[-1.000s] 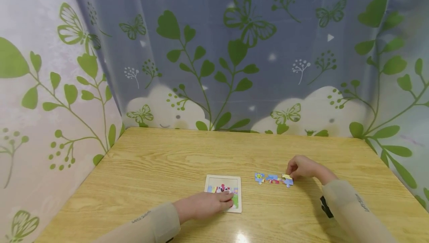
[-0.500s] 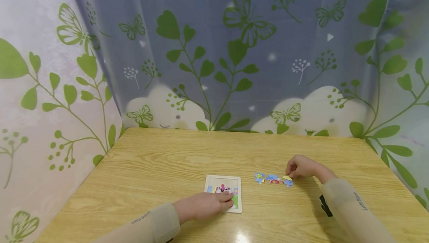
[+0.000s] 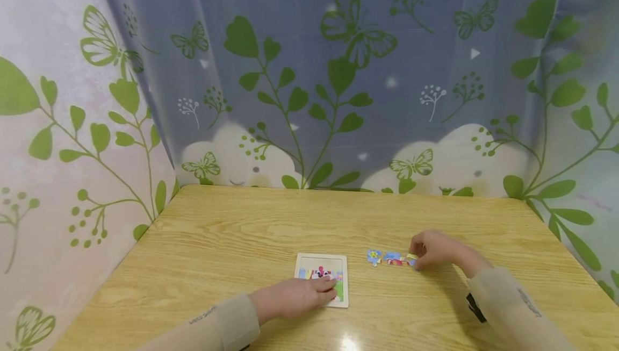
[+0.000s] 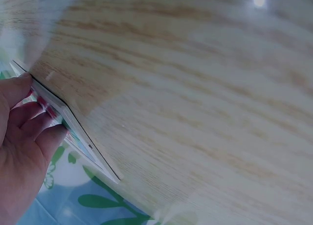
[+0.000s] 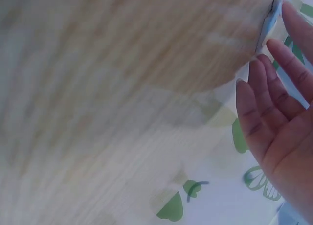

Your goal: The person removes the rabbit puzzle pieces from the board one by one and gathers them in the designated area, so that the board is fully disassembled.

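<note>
A small square puzzle tray (image 3: 344,265) with a pale rim lies on the table, its picture partly covered. Across its lower part rests my left hand (image 3: 297,294), fingers extended. In the left wrist view, that hand (image 4: 22,137) has its fingertips on the tray (image 4: 67,111), one digit at the edge. My right hand (image 3: 439,249) pinches the rightmost puzzle piece (image 3: 412,257) between thumb and finger. Just left are a blue and red piece (image 3: 393,257) and a blue piece with a yellow figure (image 3: 373,255). The right wrist view shows the hand (image 5: 279,107) beside a piece edge (image 5: 270,22).
The wooden table (image 3: 232,222) ends at a blue curtain (image 3: 300,71) printed with leaves and butterflies. Pale printed curtains stand at both sides. The three pieces lie in a row to the right of the tray.
My right hand has shifted slightly left and toward me, and its fingers now cover more of the rightmost piece. The left hand and tray have stayed in place.
</note>
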The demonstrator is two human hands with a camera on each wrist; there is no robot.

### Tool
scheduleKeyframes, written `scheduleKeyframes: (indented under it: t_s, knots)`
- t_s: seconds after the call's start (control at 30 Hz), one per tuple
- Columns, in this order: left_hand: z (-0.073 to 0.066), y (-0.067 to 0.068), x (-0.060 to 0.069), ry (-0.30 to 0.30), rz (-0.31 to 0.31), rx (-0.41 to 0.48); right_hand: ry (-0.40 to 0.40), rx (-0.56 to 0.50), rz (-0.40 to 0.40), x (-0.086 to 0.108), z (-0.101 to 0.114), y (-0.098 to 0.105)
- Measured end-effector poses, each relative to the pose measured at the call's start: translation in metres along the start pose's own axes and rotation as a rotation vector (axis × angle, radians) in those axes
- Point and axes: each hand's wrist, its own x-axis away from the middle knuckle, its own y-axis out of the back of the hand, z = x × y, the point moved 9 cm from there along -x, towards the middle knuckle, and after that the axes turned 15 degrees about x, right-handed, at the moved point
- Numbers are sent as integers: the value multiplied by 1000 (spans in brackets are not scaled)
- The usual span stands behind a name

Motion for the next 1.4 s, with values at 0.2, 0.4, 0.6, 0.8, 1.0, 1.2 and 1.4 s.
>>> scheduleKeyframes:
  t_s: [0.2,0.4,0.6,0.8,1.0,1.2,1.4]
  knots:
    - [0,0,0,-1,6,-4,1,22,-7,2,3,-3]
    - [0,0,0,4,10,4,10,13,-13,2,3,-4]
    - [-1,2,-1,3,2,-10,14,22,-13,3,5,-2]
    - [0,2,0,15,10,-4,6,13,-8,4,6,-1]
    - [3,0,0,56,34,17,-6,-5,-6,3,5,0]
    - [3,-1,0,60,41,28,-5,-35,-12,4,6,2]
    - [2,0,0,64,37,13,18,-7,-35,1,8,3]
